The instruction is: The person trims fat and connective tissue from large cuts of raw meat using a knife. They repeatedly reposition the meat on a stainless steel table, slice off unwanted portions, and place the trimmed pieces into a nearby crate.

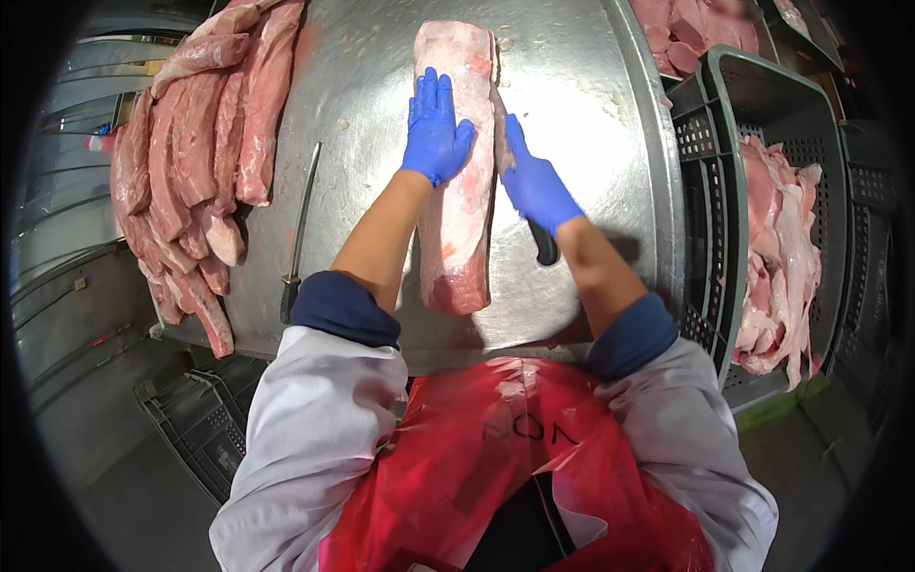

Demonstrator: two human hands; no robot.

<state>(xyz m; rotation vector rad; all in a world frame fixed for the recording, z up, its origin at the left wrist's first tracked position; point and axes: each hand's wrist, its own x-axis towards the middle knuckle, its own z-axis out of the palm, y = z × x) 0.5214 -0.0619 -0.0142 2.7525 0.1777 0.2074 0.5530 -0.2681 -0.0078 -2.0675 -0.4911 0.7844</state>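
- The meat slab (456, 234) lay lengthwise on the tabletop (596, 71), probably for reach along its side.
- The left hand (438, 138) rested flat on it, thumb spread, seemingly to steady it.
- The right hand (539, 189) was wrapped round the knife (545, 246), forefinger stretched forward, perhaps for control, beside the slab's right edge.

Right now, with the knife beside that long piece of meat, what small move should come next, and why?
Probably a short, careful stroke of the knife along the right side of the long meat piece. The right hand grips the handle, with the blade lined up beside that side, and the left hand lies flat on top, seemingly steadying it.
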